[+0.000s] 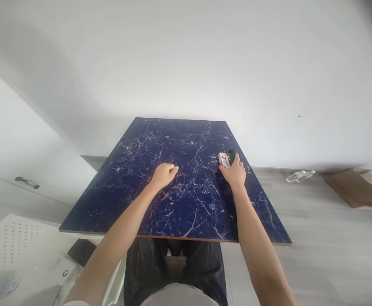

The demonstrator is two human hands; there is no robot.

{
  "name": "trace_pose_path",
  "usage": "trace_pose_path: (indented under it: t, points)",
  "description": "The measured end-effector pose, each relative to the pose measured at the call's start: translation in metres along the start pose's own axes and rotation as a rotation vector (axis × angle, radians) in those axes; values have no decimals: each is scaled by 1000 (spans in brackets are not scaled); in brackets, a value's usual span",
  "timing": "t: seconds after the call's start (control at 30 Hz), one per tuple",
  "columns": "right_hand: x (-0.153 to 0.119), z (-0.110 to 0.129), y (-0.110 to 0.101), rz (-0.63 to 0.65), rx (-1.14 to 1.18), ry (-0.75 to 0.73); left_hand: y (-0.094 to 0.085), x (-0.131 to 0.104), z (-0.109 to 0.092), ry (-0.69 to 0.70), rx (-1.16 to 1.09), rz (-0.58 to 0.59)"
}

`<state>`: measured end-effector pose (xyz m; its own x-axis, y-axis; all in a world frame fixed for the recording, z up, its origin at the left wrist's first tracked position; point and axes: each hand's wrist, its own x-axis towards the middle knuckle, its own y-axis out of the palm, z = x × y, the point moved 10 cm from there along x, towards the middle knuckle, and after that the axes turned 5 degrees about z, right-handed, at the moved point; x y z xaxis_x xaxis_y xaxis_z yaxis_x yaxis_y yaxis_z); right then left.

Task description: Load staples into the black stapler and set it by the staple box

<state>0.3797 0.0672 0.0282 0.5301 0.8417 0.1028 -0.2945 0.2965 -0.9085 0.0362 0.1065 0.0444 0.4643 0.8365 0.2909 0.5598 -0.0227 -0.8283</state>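
My right hand rests at the right side of the blue marbled tabletop. Its thumb and fingers close around a small white box with red and black print and a black rounded object, side by side. The palm hides the near ends of both, and the black object's kind cannot be made out. Left of the table's middle lies my left hand, fingers curled in, thumb alongside the index finger. Nothing shows in it.
A white wall rises behind the table. On the floor at right lie a clear plastic bottle and a cardboard box. At lower left, a white perforated surface bears a dark flat object. A white cabinet has a dark handle.
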Motion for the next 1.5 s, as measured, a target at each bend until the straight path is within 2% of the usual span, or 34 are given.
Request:
trace_pose_path:
  t: [0.17, 0.27, 0.33, 0.43, 0.6, 0.7, 0.87, 1.0, 1.17, 1.33, 1.43, 1.5]
  points:
    - [-6, 25, 12, 4, 24, -87, -3, 1, -1, 16, 26, -10]
    - [-18, 56, 24, 15, 53, -174, -13, -1, 3, 6, 44, -40]
    - [-29, 83, 33, 38, 69, -259, -23, -6, 13, -12, 52, -65]
    - [-46, 122, 48, 71, 88, -371, -42, -19, 42, -59, 64, -115]
    - [-68, 176, 68, 89, 105, -453, -76, -49, 107, -228, 22, -264]
    - [-82, 209, 80, 109, 130, -488, -89, -63, 128, -308, -7, -355]
    - [-113, 265, 98, 183, 229, -550, -96, -73, 129, -292, -15, -393]
    - [-136, 303, 111, 290, 338, -605, -110, -84, 134, -307, -22, -451]
    - [-163, 338, 125, 415, 446, -643, -127, -102, 146, -347, -28, -489]
    - [-191, 363, 130, 480, 511, -673, -133, -112, 153, -344, 2, -432]
    - [-187, 363, 133, 576, 579, -635, -137, -116, 158, -352, 8, -438]
    - [-169, 354, 138, 638, 588, -569, -140, -118, 160, -354, 15, -463]
